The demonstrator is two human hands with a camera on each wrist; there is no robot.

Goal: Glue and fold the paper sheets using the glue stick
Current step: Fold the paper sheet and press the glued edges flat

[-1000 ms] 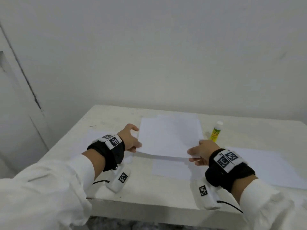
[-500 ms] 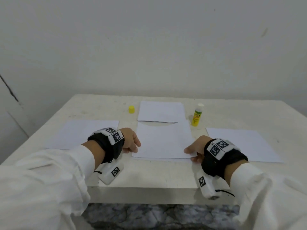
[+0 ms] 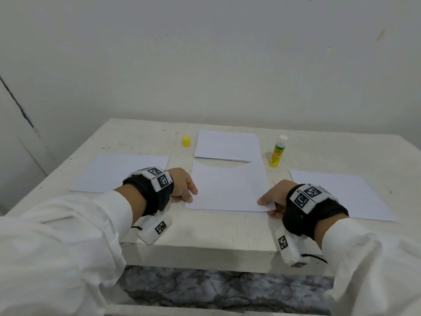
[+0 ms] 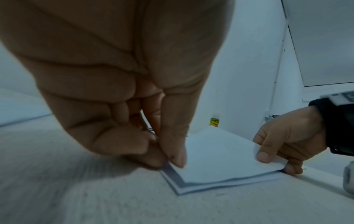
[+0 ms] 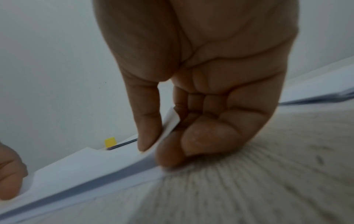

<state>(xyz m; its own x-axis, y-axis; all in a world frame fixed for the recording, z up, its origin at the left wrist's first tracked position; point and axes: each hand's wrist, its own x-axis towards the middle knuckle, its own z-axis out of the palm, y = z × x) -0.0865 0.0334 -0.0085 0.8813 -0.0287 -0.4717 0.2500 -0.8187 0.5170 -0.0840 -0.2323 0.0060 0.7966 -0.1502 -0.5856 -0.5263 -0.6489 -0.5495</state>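
Table (image 3: 205, 233) unchanged, folded sheet (image 3: 227, 188) lowered, both hands still pinching corners.

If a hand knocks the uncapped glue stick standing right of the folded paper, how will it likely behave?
The glue stick stands upright, tall and narrow, so a nudge would probably tip it. Being round, it would likely roll on the table. Its yellow cap is off, so the exposed tip could smear.

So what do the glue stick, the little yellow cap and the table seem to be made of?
Glue stick: apparently smooth plastic tube, printed yellow-green label, white tip.
Yellow cap: likely plastic too, even solid colour.
Table: matte off-white top, scuffed and speckled; painted wood or stone, cannot tell.
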